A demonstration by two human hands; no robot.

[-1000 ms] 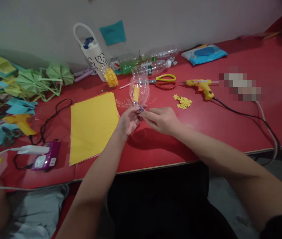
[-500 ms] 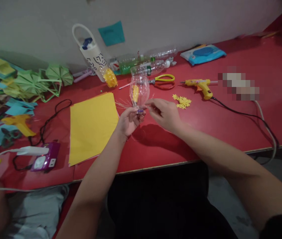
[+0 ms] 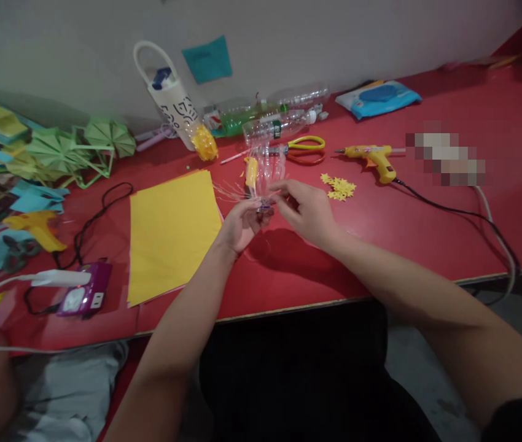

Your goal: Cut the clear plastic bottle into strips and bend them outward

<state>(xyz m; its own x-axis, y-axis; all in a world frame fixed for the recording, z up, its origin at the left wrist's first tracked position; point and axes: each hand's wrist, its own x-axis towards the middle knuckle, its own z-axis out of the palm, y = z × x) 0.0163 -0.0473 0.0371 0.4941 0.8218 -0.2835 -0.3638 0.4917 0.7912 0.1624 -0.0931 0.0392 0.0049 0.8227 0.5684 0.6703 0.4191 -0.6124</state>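
A clear plastic bottle piece cut into thin strips (image 3: 276, 164) stands over the red table, its narrow neck pointing down at me. My left hand (image 3: 242, 226) is closed around that neck from the left. Beside it, my right hand (image 3: 304, 209) has thumb and forefinger pinched at the base of the strips; what lies between the fingertips is too small to make out. Several thin clear strands (image 3: 231, 193) fan out leftward above my left hand. A yellow piece (image 3: 252, 175) shows among or behind the strips; I cannot tell which.
Yellow paper sheets (image 3: 173, 239) lie left of my hands. Yellow stars (image 3: 340, 187), a yellow glue gun (image 3: 374, 158) and scissors (image 3: 307, 147) lie to the right and behind. Plastic bottles (image 3: 252, 120) and a white tumbler (image 3: 173, 110) line the wall. A purple power socket (image 3: 86, 288) sits left.
The strips of the bottle piece have spread and shifted slightly right, looking less rounded. Both hands have moved a little to the right, keeping much the same grip.
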